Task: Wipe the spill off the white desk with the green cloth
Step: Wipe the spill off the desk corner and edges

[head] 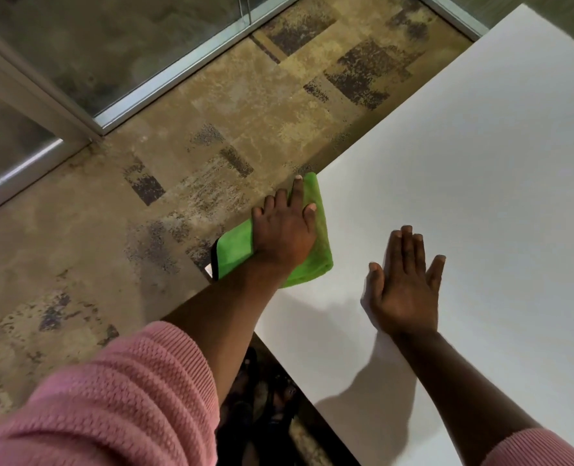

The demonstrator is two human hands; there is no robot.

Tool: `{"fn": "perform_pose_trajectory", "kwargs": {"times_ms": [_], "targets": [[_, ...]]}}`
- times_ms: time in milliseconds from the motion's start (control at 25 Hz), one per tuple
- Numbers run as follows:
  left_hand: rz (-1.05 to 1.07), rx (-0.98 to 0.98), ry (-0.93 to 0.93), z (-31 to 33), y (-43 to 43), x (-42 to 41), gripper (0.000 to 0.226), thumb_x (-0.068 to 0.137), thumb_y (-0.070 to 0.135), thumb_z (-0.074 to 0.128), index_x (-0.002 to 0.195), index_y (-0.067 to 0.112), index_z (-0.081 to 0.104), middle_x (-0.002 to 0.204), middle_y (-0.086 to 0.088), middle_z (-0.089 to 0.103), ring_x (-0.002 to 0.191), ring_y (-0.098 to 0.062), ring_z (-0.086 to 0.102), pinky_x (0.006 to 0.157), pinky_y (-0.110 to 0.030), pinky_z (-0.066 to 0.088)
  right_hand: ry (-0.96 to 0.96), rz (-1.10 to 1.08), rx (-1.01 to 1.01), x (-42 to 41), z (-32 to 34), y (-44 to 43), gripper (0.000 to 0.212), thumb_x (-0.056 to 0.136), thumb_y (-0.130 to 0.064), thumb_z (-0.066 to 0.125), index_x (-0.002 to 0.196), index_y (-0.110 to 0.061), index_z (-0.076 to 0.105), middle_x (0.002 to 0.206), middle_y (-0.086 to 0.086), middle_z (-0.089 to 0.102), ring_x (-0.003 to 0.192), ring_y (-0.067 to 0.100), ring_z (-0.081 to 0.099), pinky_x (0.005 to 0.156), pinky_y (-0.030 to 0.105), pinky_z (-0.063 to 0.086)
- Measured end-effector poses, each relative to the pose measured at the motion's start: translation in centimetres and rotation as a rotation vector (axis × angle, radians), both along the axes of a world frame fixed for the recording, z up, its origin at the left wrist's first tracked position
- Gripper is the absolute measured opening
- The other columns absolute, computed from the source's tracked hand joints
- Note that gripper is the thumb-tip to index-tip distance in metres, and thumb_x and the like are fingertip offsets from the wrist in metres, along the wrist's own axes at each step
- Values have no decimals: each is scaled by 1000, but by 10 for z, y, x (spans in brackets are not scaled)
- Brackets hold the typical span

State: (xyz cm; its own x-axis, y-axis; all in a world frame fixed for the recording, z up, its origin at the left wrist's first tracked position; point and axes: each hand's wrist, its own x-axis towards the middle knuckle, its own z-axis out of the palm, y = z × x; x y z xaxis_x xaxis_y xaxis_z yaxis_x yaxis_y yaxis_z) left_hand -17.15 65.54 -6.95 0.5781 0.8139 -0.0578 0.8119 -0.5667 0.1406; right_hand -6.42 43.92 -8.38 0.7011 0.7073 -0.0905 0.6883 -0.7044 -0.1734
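The green cloth [315, 260], folded and with a dark trimmed edge, lies at the left edge of the white desk [480, 163] and hangs partly over it. My left hand [285, 230] presses flat on top of the cloth, fingers spread toward the far end. My right hand [404, 284] rests flat and open on the bare desk surface, just right of the cloth and not touching it. No spill shows on the desk from here.
Mottled brown carpet [178, 163] lies left of the desk. A glass partition with a metal frame [178, 72] runs along the far left. My feet in dark sandals [262, 398] stand below the desk's near corner.
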Motion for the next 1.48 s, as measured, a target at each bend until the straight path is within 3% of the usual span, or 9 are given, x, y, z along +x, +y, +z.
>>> {"fn": "perform_pose_trajectory", "kwargs": {"times_ms": [200, 560, 840, 1000, 1160, 1320, 1480], "targets": [[-57, -76, 0, 4, 12, 21, 63, 105, 47, 31, 162, 19, 27, 139, -12, 59, 119, -33, 58, 95, -46, 42, 43, 197, 37, -32, 11, 44, 69, 104, -40, 30, 165, -8, 20, 175, 11, 14, 162, 28, 12, 128, 61, 5], [38, 5, 14, 3, -9, -63, 61, 104, 47, 32, 156, 18, 40, 123, -10, 66, 103, -30, 62, 83, -41, 42, 33, 180, 19, -38, 4, 48, 70, 105, -44, 19, 167, -13, 12, 176, 6, 6, 163, 25, 4, 129, 61, 3], [-1, -37, 27, 0, -2, -51, 61, 104, 47, 31, 158, 19, 35, 130, -12, 63, 111, -33, 61, 88, -45, 44, 34, 203, 7, -38, 5, 49, 76, 108, -58, 16, 167, -12, 7, 176, 8, 3, 163, 25, 0, 128, 60, -3], [83, 8, -37, -2, -20, -85, 62, 105, 47, 28, 160, 20, 33, 132, -12, 59, 113, -32, 57, 91, -46, 41, 34, 305, -9, -48, 1, 39, 69, 109, -50, 14, 167, -13, 5, 176, 7, 0, 163, 27, 0, 127, 64, 1], [117, -52, 29, 3, -27, -112, 61, 106, 48, 29, 161, 22, 28, 140, -14, 54, 122, -34, 53, 98, -49, 38, 25, 316, 16, -54, -2, 32, 69, 108, -51, 8, 167, -16, 4, 177, 5, 1, 163, 26, 1, 128, 62, 1], [90, -166, 33, 4, 1, -96, 56, 106, 49, 31, 156, 22, 37, 137, -16, 59, 122, -38, 57, 98, -50, 43, 5, 319, 33, -51, -8, 33, 69, 108, -52, 10, 167, -15, 7, 176, 6, 4, 163, 26, 4, 128, 61, 1], [215, -116, -45, 0, -11, -107, 51, 107, 48, 32, 149, 22, 46, 133, -14, 62, 121, -35, 57, 96, -48, 43, 5, 330, 41, -53, -4, 32, 69, 108, -51, 13, 167, -13, 9, 176, 8, 7, 163, 27, 6, 128, 62, 2]]}}
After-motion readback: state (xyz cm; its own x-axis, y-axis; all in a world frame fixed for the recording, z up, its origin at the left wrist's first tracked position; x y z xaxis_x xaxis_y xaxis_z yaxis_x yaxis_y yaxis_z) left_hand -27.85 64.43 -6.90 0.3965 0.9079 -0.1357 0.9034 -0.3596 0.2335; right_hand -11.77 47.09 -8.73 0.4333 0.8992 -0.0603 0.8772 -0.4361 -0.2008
